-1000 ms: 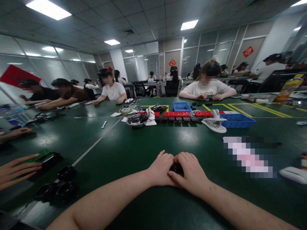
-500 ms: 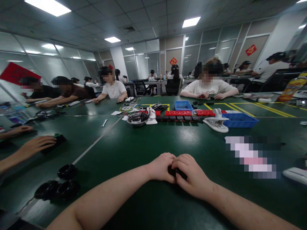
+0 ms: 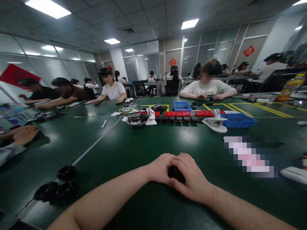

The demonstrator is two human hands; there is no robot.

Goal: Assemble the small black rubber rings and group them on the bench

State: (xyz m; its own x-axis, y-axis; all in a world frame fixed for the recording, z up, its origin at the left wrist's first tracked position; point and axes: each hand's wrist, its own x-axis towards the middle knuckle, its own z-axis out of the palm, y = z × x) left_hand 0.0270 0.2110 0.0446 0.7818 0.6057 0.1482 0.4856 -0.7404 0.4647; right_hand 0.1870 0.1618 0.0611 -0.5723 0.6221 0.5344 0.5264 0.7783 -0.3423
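Both of my hands meet over the green table in front of me. Between them is a small glossy black rounded object (image 3: 177,174), mostly covered by fingers, so its kind cannot be made out. My left hand (image 3: 161,168) curls around its left side, fingers closed. From the right, my right hand (image 3: 190,175) wraps over it, with the thumb along the near side and the fingers bent over the top. The fingertips of the two hands touch or overlap at the far side.
To the left lie three glossy black rings (image 3: 66,172). Farther off are a wrench (image 3: 104,124), a metal bowl (image 3: 136,120) with cables, a red-and-black strip (image 3: 177,114), a white clamp (image 3: 217,122) and a blue bin (image 3: 240,120). A co-worker's hand (image 3: 26,134) rests at left.
My right hand has shifted its grip, and more of the black object's rounded surface shows. At left, the co-worker's outstretched hand has drawn back from a dark box, which is no longer visible.
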